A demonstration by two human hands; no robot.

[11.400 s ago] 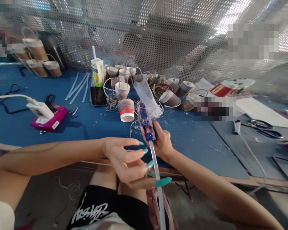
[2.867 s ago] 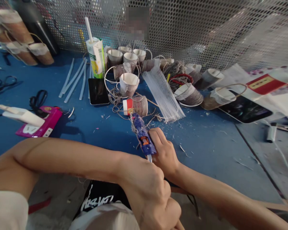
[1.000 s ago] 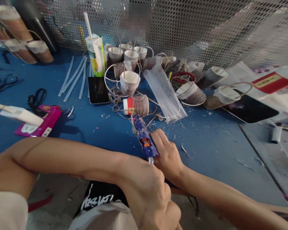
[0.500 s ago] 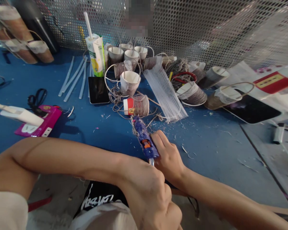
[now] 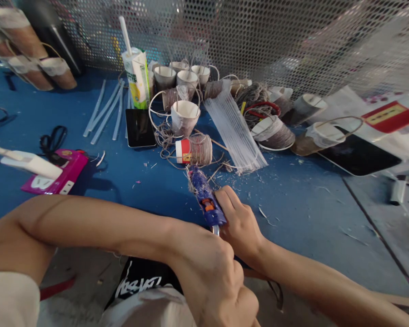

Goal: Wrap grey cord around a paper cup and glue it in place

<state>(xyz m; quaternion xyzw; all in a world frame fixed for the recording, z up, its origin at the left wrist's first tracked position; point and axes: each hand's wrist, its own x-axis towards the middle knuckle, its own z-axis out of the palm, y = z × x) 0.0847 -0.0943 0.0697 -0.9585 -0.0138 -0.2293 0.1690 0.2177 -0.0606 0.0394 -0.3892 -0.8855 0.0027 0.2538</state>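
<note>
My right hand [image 5: 240, 222] is wrapped around a blue glue gun [image 5: 204, 195], whose nozzle points away from me toward the cups. Its handle is hidden by my fingers. A short piece of clear glue stick [image 5: 216, 230] sticks out of the gun's rear. Right behind it, my left hand [image 5: 218, 277] is closed in a fist on the stick, hiding the rest. Just past the nozzle, a paper cup wound with grey cord [image 5: 196, 151] lies on its side, showing a red and white end.
Loose glue sticks [image 5: 105, 111] and a black phone [image 5: 140, 128] lie left of several cups. A bundle of clear sticks [image 5: 236, 131] lies right of centre. A pink power strip [image 5: 59, 172] sits at left, a tablet [image 5: 361, 152] at right. Perforated metal [image 5: 259, 36] stands behind.
Both hands and the glue gun hold practically the same position. The objects on the table have not moved, and the view has shifted only very slightly.
</note>
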